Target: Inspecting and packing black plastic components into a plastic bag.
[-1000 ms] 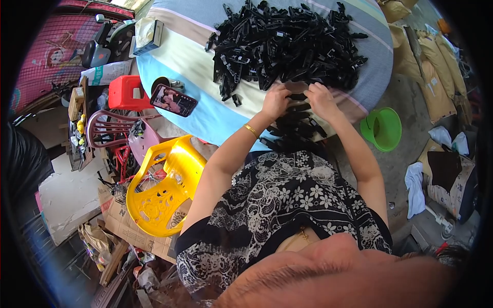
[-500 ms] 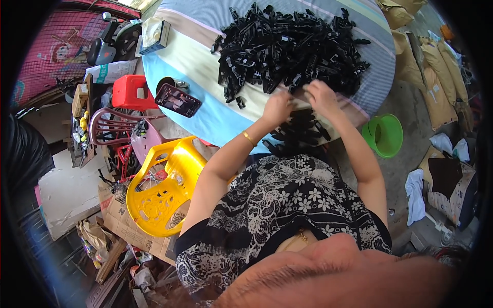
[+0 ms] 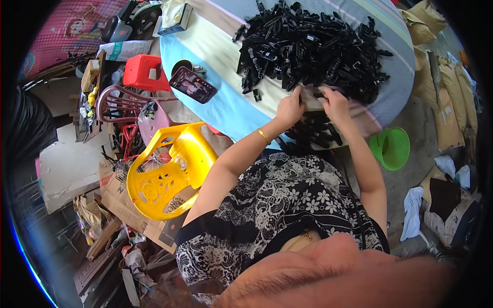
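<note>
A large heap of black plastic clip-like parts [image 3: 313,51] covers the far part of the cloth-covered table [image 3: 226,66]. Just at its near edge, both my hands are held close together. My left hand [image 3: 290,109] has its thumb and fingers pinched; whatever they grip is too small to make out. My right hand [image 3: 336,107] pinches a small black part, its fingertips level with the left ones. Below my hands, a second, smaller group of black parts [image 3: 313,131] lies at the table's near edge, against my patterned top. A single black part [image 3: 257,95] lies apart, left of the heap.
Left of my hands, a phone [image 3: 193,85] leans on a round dark object. A tissue box [image 3: 174,19] stands farther back. A yellow chair [image 3: 172,172] and a red stool [image 3: 145,73] stand left of the table. On the right are a green bucket [image 3: 390,149] and brown sacks [image 3: 452,95].
The whole view has shifted, so the table sits farther right in the picture. My right hand has drawn back slightly from the heap, and its fingers have closed into a pinch.
</note>
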`<state>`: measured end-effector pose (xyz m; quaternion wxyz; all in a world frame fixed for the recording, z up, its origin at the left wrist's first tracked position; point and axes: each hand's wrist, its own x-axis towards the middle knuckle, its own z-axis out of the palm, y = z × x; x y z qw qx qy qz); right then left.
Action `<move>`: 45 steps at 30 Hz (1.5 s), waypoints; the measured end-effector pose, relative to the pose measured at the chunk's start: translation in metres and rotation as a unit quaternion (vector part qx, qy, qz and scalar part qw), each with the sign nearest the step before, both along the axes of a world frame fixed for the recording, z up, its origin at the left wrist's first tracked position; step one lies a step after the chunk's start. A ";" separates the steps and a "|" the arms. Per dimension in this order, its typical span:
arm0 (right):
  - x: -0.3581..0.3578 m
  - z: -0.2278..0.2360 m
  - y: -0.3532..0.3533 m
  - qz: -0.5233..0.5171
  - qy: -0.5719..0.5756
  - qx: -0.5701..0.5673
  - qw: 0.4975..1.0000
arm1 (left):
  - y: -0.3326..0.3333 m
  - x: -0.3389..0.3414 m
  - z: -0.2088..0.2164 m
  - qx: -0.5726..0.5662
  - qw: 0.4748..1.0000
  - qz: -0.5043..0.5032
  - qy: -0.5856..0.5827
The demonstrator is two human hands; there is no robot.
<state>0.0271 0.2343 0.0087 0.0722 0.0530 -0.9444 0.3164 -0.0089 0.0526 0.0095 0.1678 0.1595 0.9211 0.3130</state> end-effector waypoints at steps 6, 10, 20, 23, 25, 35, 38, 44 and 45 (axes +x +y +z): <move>0.011 -0.014 0.015 -0.007 -0.134 -0.131 0.982 | -0.015 -0.003 -0.030 0.102 0.994 -0.023 -0.012; 0.015 -0.013 0.012 -0.008 -0.140 -0.090 0.986 | -0.016 -0.007 -0.015 0.023 0.993 -0.063 0.101; 0.013 0.001 0.005 0.033 0.013 0.076 0.997 | 0.008 -0.010 -0.033 0.128 0.974 -0.047 0.184; 0.012 0.002 0.005 0.054 0.030 0.148 0.987 | -0.003 -0.014 -0.031 0.180 0.972 -0.042 0.144; 0.011 0.000 0.004 0.085 0.049 0.190 0.977 | -0.006 -0.016 -0.033 0.187 0.975 -0.054 0.110; -0.004 -0.008 -0.011 0.100 0.079 0.103 0.987 | -0.004 -0.021 -0.032 0.180 0.965 -0.103 0.160; -0.011 -0.003 -0.001 0.105 -0.143 0.092 0.980 | -0.006 -0.013 -0.029 0.106 0.972 -0.160 0.137; -0.018 0.018 0.026 -0.075 0.112 0.130 0.982 | -0.015 -0.009 -0.018 0.089 0.983 -0.022 0.158; -0.019 0.011 0.028 -0.079 0.108 0.129 0.983 | -0.013 -0.017 -0.010 0.078 0.986 0.036 0.146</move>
